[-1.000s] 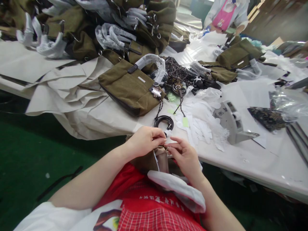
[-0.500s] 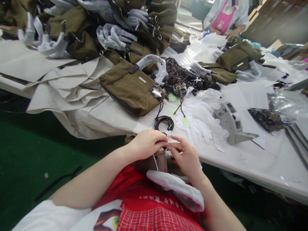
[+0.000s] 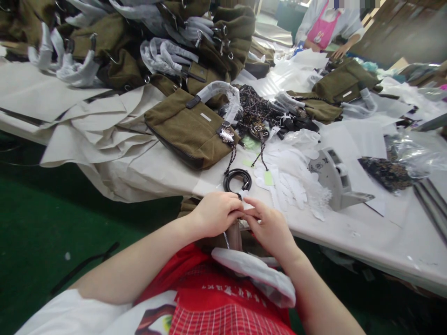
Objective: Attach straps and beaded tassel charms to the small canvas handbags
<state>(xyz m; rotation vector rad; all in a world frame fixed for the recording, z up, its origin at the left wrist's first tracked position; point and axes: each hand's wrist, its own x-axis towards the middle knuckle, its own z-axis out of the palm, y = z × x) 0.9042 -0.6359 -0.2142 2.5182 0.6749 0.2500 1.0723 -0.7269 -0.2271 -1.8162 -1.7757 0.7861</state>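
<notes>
My left hand [image 3: 220,213] and my right hand [image 3: 268,228] meet at the table's front edge, fingers closed and fingertips touching. What they pinch is small and hidden by the fingers. Just below them, partly covered, is a bag [image 3: 235,238] in my lap with a zipper and a handle wrapped in white plastic [image 3: 256,274]. A coiled black strap [image 3: 228,179] lies right beyond my fingertips. Past it, an olive handbag [image 3: 188,125] rests on its side, with a wrapped handle and a shiny charm [image 3: 226,134].
Olive bags [image 3: 122,60] are heaped at the back left. White tags [image 3: 282,184] and a grey tape dispenser [image 3: 337,179] lie to the right, near a dark patterned pouch [image 3: 384,172]. Brown paper [image 3: 104,130] hangs over the left edge. Another person [image 3: 326,28] stands across the table.
My hands have drawn slightly closer together, and the right fingers have curled in more. The bags and other items on the table stay in place.
</notes>
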